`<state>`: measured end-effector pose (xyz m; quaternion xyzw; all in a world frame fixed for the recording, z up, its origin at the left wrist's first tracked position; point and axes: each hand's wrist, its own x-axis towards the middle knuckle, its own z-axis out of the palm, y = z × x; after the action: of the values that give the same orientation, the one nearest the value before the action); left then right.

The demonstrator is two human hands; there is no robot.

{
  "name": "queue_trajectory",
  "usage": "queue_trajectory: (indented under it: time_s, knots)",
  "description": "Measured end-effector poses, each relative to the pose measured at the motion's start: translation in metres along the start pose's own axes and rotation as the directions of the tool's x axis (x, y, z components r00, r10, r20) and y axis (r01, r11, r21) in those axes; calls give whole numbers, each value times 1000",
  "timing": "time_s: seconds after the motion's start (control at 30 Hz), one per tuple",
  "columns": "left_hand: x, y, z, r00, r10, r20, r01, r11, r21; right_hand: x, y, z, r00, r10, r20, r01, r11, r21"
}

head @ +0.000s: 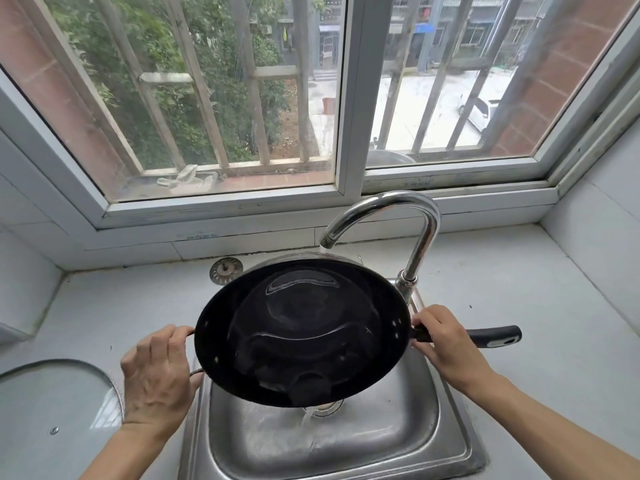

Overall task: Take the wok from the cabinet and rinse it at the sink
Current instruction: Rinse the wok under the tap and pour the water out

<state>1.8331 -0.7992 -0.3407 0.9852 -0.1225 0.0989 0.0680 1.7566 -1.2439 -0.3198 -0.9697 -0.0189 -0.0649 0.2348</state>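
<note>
wok (pixel 301 332): dark metal, glossy where wet, water sheeting off at six o'clock
wok handle (pixel 491 336): matt black plastic
faucet (pixel 408 230): polished chrome, mirror-bright
sink (pixel 398 441): brushed steel, dull and scuffed
lid (pixel 52 403) at eight o'clock: clear glass, smooth
countertop (pixel 554 323): pale, smooth, lightly speckled
strainer (pixel 226 270): shiny metal
</note>
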Motion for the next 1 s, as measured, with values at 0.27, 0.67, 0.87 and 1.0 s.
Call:
queue_trajectory:
  time_s: [0.27, 0.67, 0.87, 1.0]
  knots:
    - [15, 28, -17, 991, 124, 48, -125, 992, 7, -29, 16, -16, 997, 76, -5, -76, 997, -10]
    - [26, 32, -43, 947, 229, 225, -250, 966, 68, -43, 20, -26, 999, 24, -27, -26, 995, -95]
    - [42, 18, -65, 921, 275, 275, -311, 946, 93, -31, 16, -31, 997, -63, -45, 55, 985, -166]
    - [50, 5, -78, 898, 292, 329, -328, 943, 59, -19, 13, -36, 989, -146, -27, 137, 967, -213]
